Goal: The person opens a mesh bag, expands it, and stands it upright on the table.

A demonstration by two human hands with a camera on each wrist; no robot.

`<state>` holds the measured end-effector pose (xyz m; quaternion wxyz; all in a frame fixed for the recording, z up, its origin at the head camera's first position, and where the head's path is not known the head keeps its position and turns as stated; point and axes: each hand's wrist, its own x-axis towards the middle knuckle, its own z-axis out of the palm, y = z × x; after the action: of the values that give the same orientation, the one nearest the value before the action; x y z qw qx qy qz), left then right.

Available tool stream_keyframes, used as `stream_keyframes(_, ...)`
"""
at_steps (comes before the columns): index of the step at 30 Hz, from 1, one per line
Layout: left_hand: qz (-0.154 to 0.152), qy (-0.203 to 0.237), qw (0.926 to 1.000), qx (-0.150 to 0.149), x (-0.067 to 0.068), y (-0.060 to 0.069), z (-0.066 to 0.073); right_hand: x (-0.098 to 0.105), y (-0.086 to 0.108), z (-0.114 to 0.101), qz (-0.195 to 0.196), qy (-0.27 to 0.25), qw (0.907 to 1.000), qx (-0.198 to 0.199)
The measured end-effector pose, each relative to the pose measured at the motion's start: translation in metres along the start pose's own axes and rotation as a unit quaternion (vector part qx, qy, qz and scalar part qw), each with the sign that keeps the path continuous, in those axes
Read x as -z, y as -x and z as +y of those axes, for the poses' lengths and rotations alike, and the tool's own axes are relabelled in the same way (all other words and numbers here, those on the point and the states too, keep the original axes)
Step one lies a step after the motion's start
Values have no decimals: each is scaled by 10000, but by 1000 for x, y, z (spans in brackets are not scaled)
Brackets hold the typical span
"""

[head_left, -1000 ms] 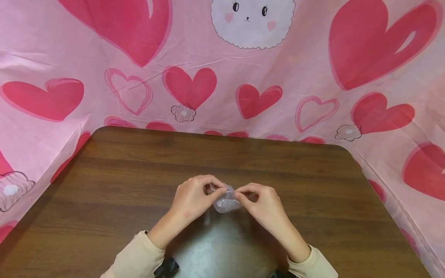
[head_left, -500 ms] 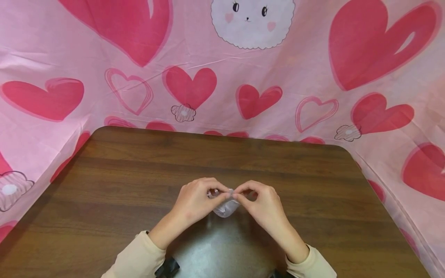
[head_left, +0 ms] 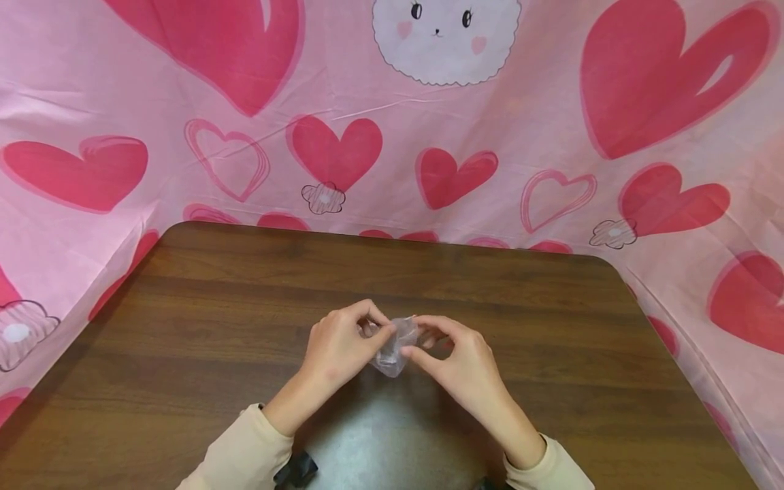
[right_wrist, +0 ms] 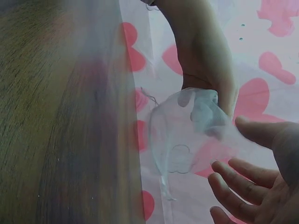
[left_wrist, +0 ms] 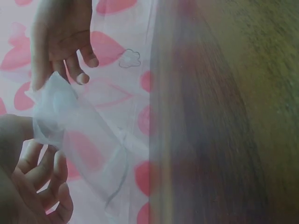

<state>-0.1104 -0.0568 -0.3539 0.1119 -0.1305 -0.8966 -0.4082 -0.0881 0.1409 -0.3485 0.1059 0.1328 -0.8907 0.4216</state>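
Note:
A small translucent bag (head_left: 392, 354) hangs between the two hands above the table. The left hand (head_left: 343, 344) pinches its upper edge between thumb and forefinger. Beside the bag's right side is the right hand (head_left: 468, 357), thumb and fingers spread apart; in the right wrist view the fingers of this hand (right_wrist: 257, 186) stand apart near the sheer bag (right_wrist: 187, 130). In the left wrist view the bag (left_wrist: 88, 144) hangs from the left hand (left_wrist: 32, 172), with a thin cord along its edge. Something pale shows inside the gathered part; what it is, I cannot tell.
A brown wood-grain table (head_left: 275, 272) with rounded far corners lies beneath the hands. A pink cloth (head_left: 392, 136) with red hearts stands behind it and along both sides. Dark objects at the bottom edge sit beside the sleeves (head_left: 245, 449).
The fingertips of both hands, which met at the bag's top half a second ago, have come apart. The right thumb and forefinger have spread, and the bag's upper part has opened out.

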Motion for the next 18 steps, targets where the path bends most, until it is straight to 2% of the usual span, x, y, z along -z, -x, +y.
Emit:
stream_keyframes(8, -85, 446, 9990, 40, 1, 0, 2, 1, -5, 1, 395, 257, 9987, 193)
stream_keyframes(18, -175, 418, 9990, 62, 1, 2, 0, 7, -6, 2, 604, 123, 9981, -54)
